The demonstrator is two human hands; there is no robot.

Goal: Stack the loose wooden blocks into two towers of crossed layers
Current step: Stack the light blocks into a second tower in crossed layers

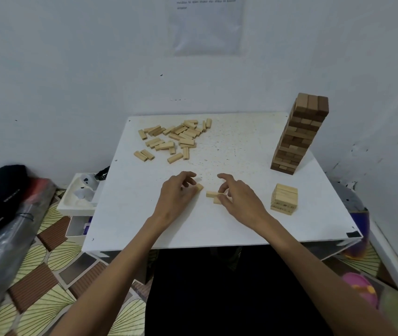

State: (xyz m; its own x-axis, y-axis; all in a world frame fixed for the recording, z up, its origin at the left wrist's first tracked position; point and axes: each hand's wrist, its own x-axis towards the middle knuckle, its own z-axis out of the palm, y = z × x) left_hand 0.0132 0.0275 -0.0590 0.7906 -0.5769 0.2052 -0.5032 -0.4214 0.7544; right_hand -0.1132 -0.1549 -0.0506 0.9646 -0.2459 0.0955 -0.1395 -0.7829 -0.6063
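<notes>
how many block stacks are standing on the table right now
2. A tall dark-wood tower stands at the far right corner of the table. A short light-wood stack stands nearer, just right of the right hand. None looks hidden.

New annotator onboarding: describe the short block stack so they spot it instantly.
On the white table, find the tall dark tower at the far right. The short stack stands in front of it, right of the right hand. It is pale, neatly layered and low, unlike the scattered loose blocks.

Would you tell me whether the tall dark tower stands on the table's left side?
No, the tall dark tower stands near the table's far right corner.
</notes>
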